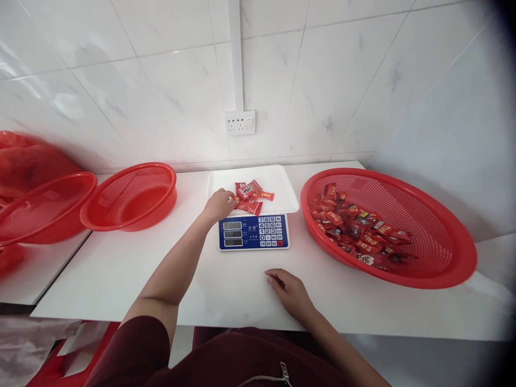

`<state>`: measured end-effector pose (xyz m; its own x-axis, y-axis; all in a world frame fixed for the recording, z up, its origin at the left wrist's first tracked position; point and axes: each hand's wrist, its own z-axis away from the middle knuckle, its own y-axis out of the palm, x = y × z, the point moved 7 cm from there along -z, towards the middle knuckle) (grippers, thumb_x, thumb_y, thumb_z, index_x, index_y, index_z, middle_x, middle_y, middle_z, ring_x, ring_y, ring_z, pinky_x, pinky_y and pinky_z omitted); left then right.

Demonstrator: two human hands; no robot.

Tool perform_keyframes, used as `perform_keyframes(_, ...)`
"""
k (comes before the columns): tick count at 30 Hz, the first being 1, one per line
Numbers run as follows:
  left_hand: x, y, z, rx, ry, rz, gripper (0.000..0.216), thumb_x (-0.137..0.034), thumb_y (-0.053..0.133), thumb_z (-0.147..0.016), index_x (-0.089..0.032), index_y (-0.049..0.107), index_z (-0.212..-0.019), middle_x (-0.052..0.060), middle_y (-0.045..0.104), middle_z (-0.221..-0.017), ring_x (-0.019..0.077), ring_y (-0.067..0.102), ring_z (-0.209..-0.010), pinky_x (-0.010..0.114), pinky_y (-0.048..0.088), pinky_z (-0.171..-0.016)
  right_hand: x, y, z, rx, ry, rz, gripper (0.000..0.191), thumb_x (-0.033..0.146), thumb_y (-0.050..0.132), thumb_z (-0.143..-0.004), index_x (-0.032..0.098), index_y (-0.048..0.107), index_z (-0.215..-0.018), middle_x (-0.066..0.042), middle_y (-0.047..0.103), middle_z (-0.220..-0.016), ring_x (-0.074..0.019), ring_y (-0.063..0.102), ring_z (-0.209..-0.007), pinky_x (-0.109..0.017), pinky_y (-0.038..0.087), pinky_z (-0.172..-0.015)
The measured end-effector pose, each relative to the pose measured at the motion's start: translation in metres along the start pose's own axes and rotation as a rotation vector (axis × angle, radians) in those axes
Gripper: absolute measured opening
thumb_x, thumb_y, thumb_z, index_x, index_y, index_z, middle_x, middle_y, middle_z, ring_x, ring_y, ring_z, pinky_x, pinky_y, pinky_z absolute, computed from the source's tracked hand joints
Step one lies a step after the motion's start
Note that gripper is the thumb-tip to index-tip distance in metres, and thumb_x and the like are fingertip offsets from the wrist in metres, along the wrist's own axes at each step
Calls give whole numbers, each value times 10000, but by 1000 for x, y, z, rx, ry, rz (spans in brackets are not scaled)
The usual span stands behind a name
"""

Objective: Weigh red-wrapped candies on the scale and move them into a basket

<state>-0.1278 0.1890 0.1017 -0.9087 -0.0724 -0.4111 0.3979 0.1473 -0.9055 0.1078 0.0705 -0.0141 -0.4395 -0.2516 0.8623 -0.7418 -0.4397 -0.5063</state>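
Observation:
My left hand (221,204) reaches over the left side of the white pan (282,196) of a digital scale. Its fingers are pinched at the edge of a small pile of red snack packets (250,189), closed on a packet that they partly hide. Below the pan is the scale's blue panel (255,232), with number keys and several small displays. My right hand (291,290) rests on the white table in front of the scale, its fingers curled together and nothing visible in them.
At the right stands a large red basket (451,252) holding many red packets (363,231). A red basket (155,201) without packets stands at the left, beside another red basket (60,215) and red plastic bags (32,161). Behind is a tiled wall with a socket (241,122).

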Motion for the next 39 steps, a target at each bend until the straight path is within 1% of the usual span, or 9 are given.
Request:
perform_keyframes(5,0,-12,11,-96,-34,94,142,-316,595,-713,-203,562,-793,34,593,-808,179,548,-699,272,400,-618,-1,0,0,4,1,-10,259,309,433,-828,225,638,-963,-39,677,-965,-196,619,-861,-340,497,-786)
perform_keyframes(11,7,-39,36,-342,-113,442,134,-240,564,-703,-218,492,-815,-16,593,-746,147,570,-744,259,425,-673,0,0,0,5,-12,-10,258,312,432,-825,226,642,-948,-36,680,-951,-191,622,-854,-327,495,-783)
perform_keyframes(14,5,-40,43,-301,-111,718,222,-202,498,-704,-233,485,-923,-29,574,-745,130,570,-713,265,459,-659,2,-1,0,8,-16,-10,260,312,431,-823,226,644,-945,-39,679,-953,-202,622,-862,-339,491,-794)
perform_keyframes(16,-3,-39,46,-285,-67,810,239,-174,445,-705,-240,494,-929,-24,561,-793,124,562,-723,265,472,-652,4,-1,0,10,-13,-15,257,304,430,-826,228,645,-945,-47,679,-957,-216,620,-870,-351,489,-797)
perform_keyframes(20,-22,-34,53,-348,9,631,186,-102,419,-681,-213,486,-814,-19,519,-771,116,511,-696,239,435,-637,7,-3,0,8,-13,-32,242,292,439,-830,240,648,-940,-55,678,-962,-239,620,-879,-364,487,-796)
perform_keyframes(26,-52,-22,55,-220,115,295,162,-177,500,-759,-216,529,-914,-1,571,-804,145,530,-721,252,398,-644,8,-4,1,-11,-24,-42,238,274,450,-830,216,656,-935,-55,683,-954,-235,625,-872,-349,486,-800)
perform_keyframes(31,-57,-21,54,-123,130,111,346,-214,533,-776,-258,497,-1117,19,591,-978,181,567,-841,265,410,-666,4,-2,0,-11,-43,-33,238,267,447,-828,218,648,-945,-53,681,-960,-228,625,-877,-354,489,-797)
perform_keyframes(35,-63,-9,51,-35,160,1,610,-251,597,-750,-300,329,-1296,34,542,-1175,219,545,-988,288,437,-712,2,0,-1,-18,-57,-32,244,268,440,-821,204,647,-933,-54,682,-943,-224,627,-866,-360,498,-777)
perform_keyframes(39,-67,4,38,-35,164,-76,670,-243,583,-763,-298,248,-1340,53,486,-1272,240,524,-1048,314,454,-733,0,0,-1,-26,-55,-26,245,272,437,-826,202,646,-933,-56,681,-947,-220,625,-862,-355,500,-767)
